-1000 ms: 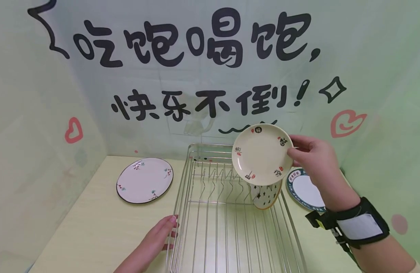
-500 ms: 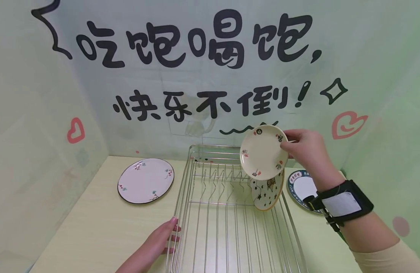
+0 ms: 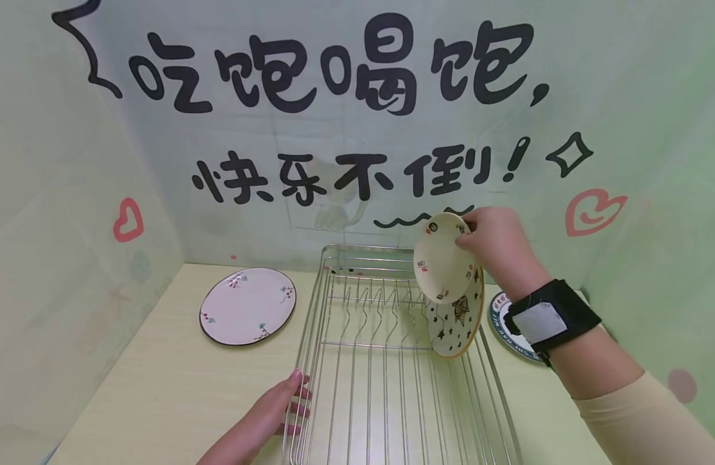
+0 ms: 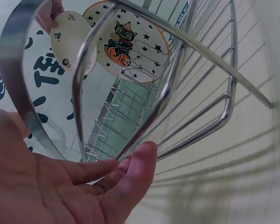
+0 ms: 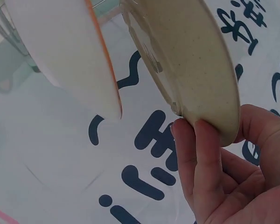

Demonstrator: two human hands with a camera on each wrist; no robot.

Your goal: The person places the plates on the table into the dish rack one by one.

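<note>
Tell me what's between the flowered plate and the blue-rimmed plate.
Head view: the wire rack with the starry plate in it, plus the held cream plate.

Four plates [image 3: 441, 268] [image 3: 453, 332] [image 3: 248, 307] [image 3: 499, 312]; one wire rack [image 3: 376, 346]; two hearts [image 3: 139, 223] [image 3: 595, 212].

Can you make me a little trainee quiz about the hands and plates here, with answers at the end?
1. True or false: the person's left hand holds a plate.
2. Which plate stands in the silver metal wire rack?
A) white oval plate with flower sprigs
B) white plate with black stars and orange rim
3. Fill in: the right hand pinches a round, glossy plate with little red and black prints, coloured ____.

Key: 1. False; it grips the rack. 2. B. 3. Cream.
</note>
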